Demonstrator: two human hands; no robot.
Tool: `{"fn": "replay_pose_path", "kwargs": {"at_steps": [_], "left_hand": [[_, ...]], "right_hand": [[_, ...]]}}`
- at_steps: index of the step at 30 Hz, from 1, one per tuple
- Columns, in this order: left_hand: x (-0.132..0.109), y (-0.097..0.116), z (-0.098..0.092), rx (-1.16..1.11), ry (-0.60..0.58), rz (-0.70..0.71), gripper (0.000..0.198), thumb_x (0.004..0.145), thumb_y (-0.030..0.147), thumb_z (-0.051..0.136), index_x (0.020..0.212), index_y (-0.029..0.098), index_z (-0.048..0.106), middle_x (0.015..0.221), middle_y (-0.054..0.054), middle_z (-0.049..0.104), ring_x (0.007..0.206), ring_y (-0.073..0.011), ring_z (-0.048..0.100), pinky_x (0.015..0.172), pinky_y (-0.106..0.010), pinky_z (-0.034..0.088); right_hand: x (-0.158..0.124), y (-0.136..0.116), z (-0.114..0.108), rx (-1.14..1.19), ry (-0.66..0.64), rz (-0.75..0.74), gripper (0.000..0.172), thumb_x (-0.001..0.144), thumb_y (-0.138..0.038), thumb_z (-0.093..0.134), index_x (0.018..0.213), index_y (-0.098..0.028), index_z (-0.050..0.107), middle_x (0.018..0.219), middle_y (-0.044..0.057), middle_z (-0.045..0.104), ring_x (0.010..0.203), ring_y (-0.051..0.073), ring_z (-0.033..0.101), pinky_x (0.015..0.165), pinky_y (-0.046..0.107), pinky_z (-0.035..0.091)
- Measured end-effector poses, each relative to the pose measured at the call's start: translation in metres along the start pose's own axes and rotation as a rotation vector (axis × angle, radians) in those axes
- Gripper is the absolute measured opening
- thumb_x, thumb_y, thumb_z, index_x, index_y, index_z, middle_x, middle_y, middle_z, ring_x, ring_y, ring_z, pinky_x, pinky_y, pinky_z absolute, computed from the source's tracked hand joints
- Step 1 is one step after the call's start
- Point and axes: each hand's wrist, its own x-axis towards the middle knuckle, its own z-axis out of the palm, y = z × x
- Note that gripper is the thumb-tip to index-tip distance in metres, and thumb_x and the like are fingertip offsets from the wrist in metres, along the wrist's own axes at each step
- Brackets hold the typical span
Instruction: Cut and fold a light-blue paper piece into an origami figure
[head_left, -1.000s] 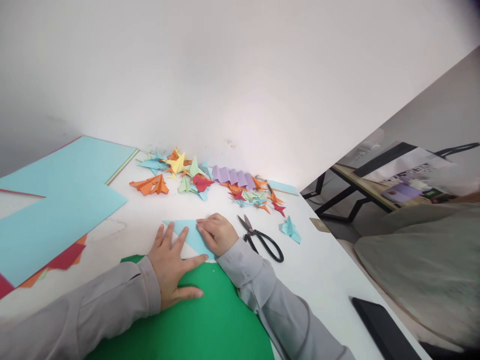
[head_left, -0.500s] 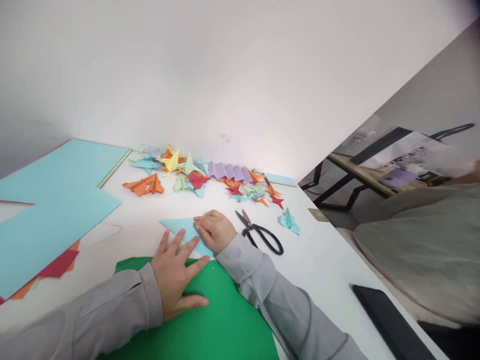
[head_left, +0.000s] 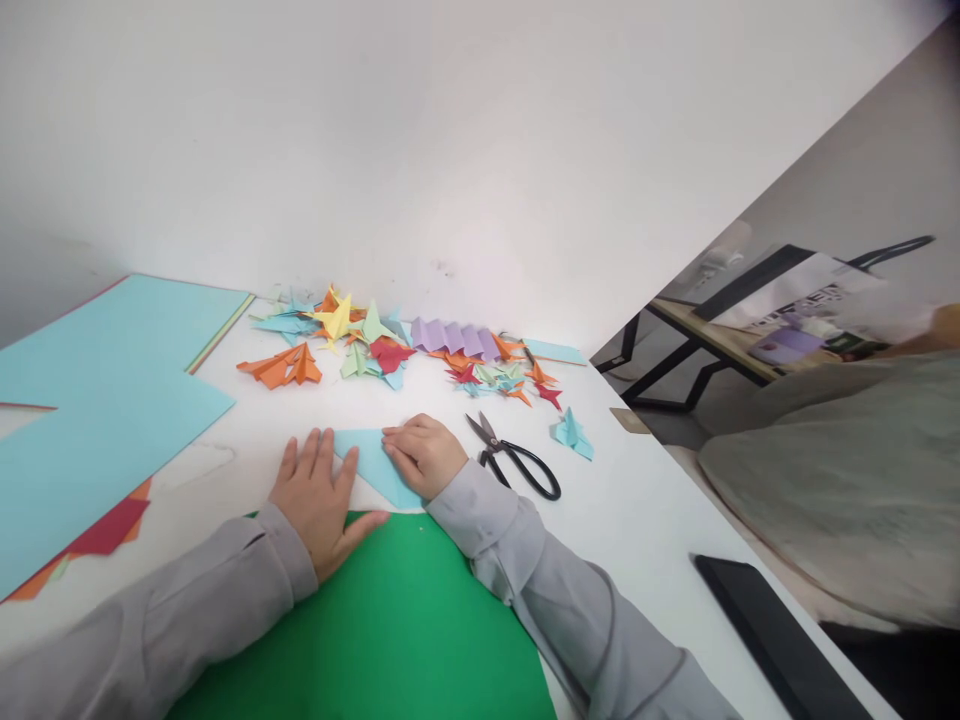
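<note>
A light blue folded paper triangle [head_left: 375, 462] lies on the white table [head_left: 645, 520], just beyond a large green sheet [head_left: 405, 630]. My left hand [head_left: 319, 500] rests flat and open on the triangle's left corner, fingers spread forward. My right hand [head_left: 426, 455] is curled, its fingertips pressing down on the triangle's right edge. Both sleeves are grey.
Black scissors [head_left: 514, 460] lie right of my right hand. A heap of coloured folded paper figures [head_left: 397, 350] sits by the wall, one blue figure [head_left: 571, 435] apart. Large blue sheets [head_left: 97, 400] lie left. A black flat object [head_left: 772, 640] lies at the right edge.
My left hand has slid left and forward along the blue triangle, onto its left corner. The right hand stays pressed on the right edge.
</note>
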Motion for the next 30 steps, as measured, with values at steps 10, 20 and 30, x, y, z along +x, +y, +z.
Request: {"fn": "replay_pose_path", "kwargs": {"at_steps": [10, 20, 30], "left_hand": [[0.02, -0.012, -0.008, 0.073, -0.143, -0.137, 0.082, 0.075, 0.062, 0.03, 0.125, -0.001, 0.043, 0.132, -0.026, 0.038, 0.126, -0.0342, 0.03, 0.103, -0.046, 0.014], [0.007, -0.001, -0.016, -0.013, -0.003, 0.002, 0.085, 0.074, 0.068, 0.024, 0.117, 0.0, 0.052, 0.135, -0.023, 0.035, 0.129, -0.0345, 0.023, 0.105, -0.049, 0.006], [-0.028, 0.046, -0.011, -0.291, 0.03, 0.186, 0.081, 0.072, 0.071, 0.023, 0.121, 0.012, 0.051, 0.129, -0.013, 0.048, 0.124, -0.0289, 0.035, 0.106, -0.045, 0.014]], "right_hand": [[-0.001, -0.004, 0.0, -0.028, 0.029, 0.002, 0.017, 0.078, -0.026, 0.055, 0.081, -0.015, 0.066, 0.087, 0.009, 0.071, 0.073, 0.019, 0.058, 0.07, 0.033, 0.049], [-0.001, -0.006, -0.001, -0.036, 0.05, -0.013, 0.016, 0.077, -0.025, 0.055, 0.081, -0.013, 0.067, 0.087, 0.009, 0.071, 0.071, 0.019, 0.056, 0.068, 0.033, 0.05], [-0.001, -0.008, 0.0, -0.025, 0.061, 0.011, 0.014, 0.077, -0.023, 0.056, 0.079, -0.015, 0.067, 0.087, 0.008, 0.071, 0.072, 0.019, 0.057, 0.069, 0.033, 0.05]]}}
